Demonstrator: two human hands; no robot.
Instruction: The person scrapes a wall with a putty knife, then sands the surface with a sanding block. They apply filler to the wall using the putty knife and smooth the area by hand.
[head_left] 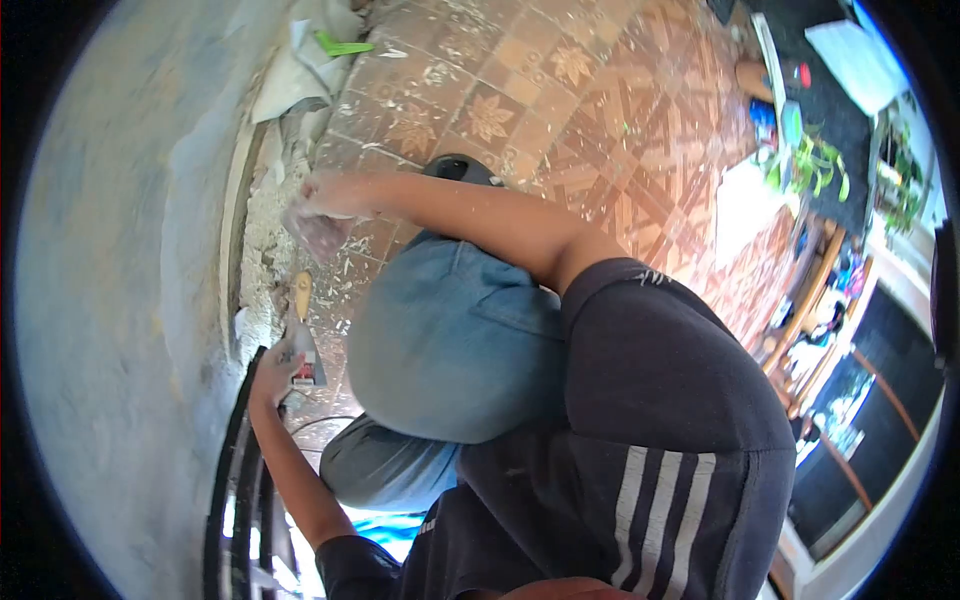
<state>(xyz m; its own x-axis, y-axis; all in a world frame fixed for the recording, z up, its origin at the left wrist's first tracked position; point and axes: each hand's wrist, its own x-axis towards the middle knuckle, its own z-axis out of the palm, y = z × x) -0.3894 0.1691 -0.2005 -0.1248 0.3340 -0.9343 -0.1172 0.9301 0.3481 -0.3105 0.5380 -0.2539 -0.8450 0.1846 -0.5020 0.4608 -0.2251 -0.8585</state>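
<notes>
- At far left, a patchy gray wall (120, 260) runs down the scene, its foot edged by a strip of broken mortar (265, 225) strewn with pale chips.
- Beside the wall's lower stretch, black rails (240, 470) stand near the person's left forearm.
- The left hand (277, 375), whitened with dust, appears to grasp a scraper (303, 292) at its blade end; the wooden handle points away from the person, between the hands at the mortar's edge.
- The right hand (322, 215), dusty too, hangs curled over the mortar beyond the handle. Whether it clasps anything, the view cannot tell.
- The step in hand looks like close work on the rough strip at the wall's foot. With the handle outside the left hand's grasp, scraping next would seem to call for a hold on that handle.
- At center, a denim-clad knee (450, 330) bends between the arms, above a tiled floor (600, 120) littered with flakes.
- At upper right, a blue container (762, 112), a red-capped jar (803, 74) and a green cup (792, 124) cluster near a leafy plant (822, 170); their contents are too small to make out.
</notes>
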